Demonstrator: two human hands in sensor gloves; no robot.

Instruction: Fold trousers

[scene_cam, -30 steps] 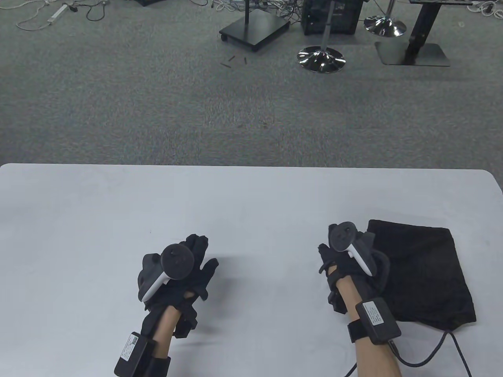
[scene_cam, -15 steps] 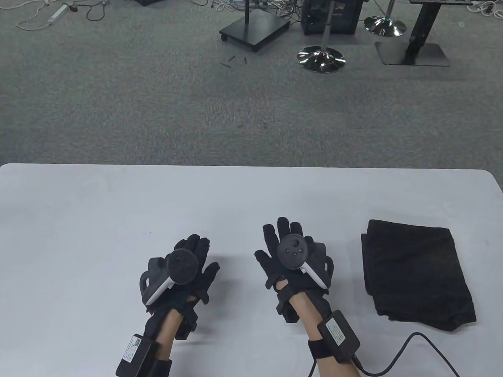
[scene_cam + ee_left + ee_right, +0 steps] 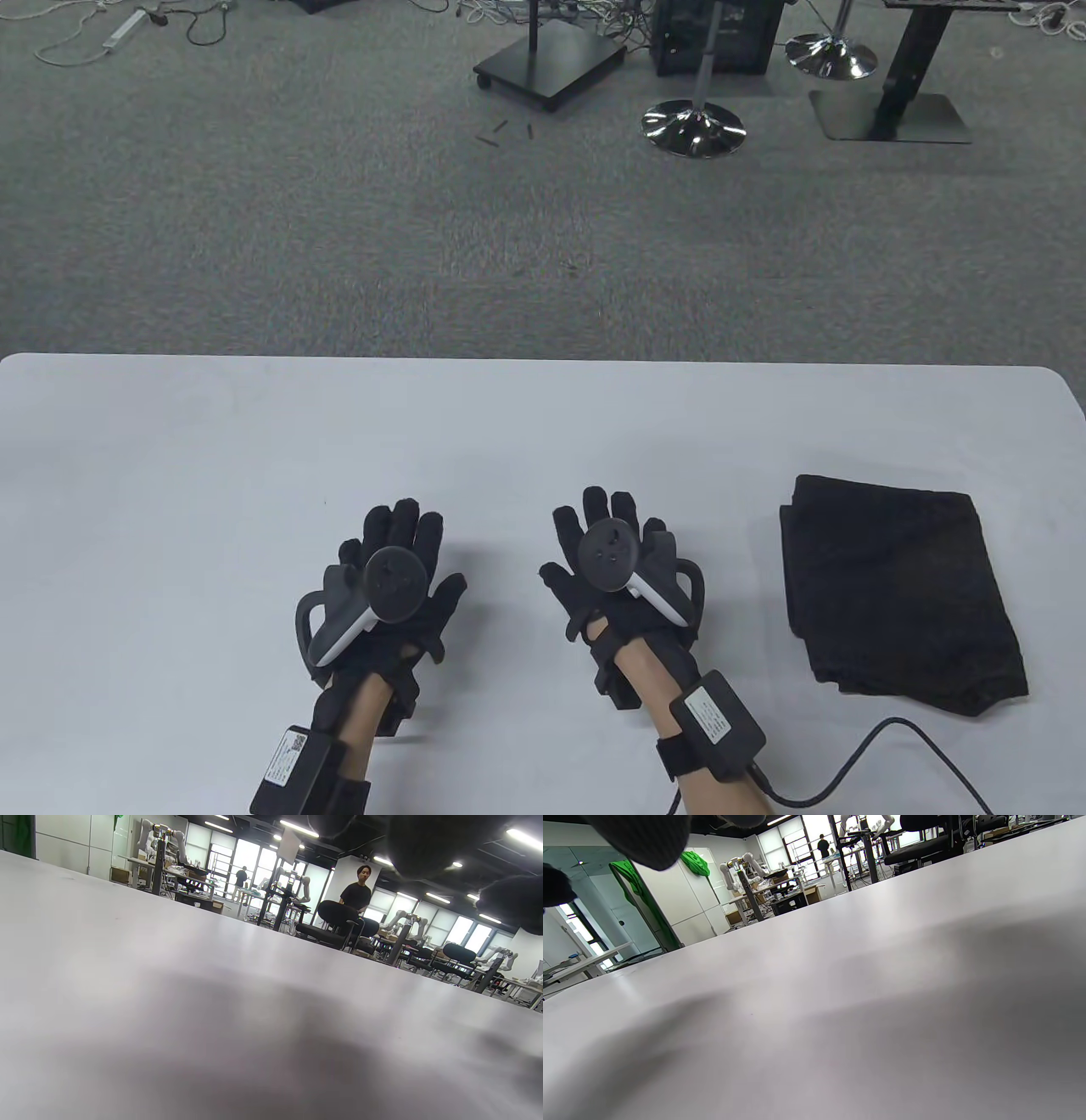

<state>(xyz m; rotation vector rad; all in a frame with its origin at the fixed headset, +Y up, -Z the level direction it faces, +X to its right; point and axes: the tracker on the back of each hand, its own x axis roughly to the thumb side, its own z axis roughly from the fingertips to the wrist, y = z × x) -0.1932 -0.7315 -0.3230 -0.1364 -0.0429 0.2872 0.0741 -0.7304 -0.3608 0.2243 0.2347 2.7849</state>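
Note:
The black trousers (image 3: pixel 899 590) lie folded into a compact rectangle on the right side of the white table (image 3: pixel 543 424). My left hand (image 3: pixel 399 552) lies flat and open on the table at centre left, fingers spread, holding nothing. My right hand (image 3: pixel 607 539) lies open at the centre, fingers spread, well left of the trousers and apart from them. The wrist views show only bare table (image 3: pixel 212 1005) and dark fingertips (image 3: pixel 428 844) at the top edge; the right wrist view also shows fingertips (image 3: pixel 645 836).
A black cable (image 3: pixel 882 755) runs from my right wrist unit along the table's near edge below the trousers. Beyond the table's far edge is grey carpet (image 3: pixel 339 212) with stool bases (image 3: pixel 693 127) and stands.
My right hand let go of the trousers' left edge and moved left to the table's centre, opening flat. My left hand spread its fingers and shifted slightly left.

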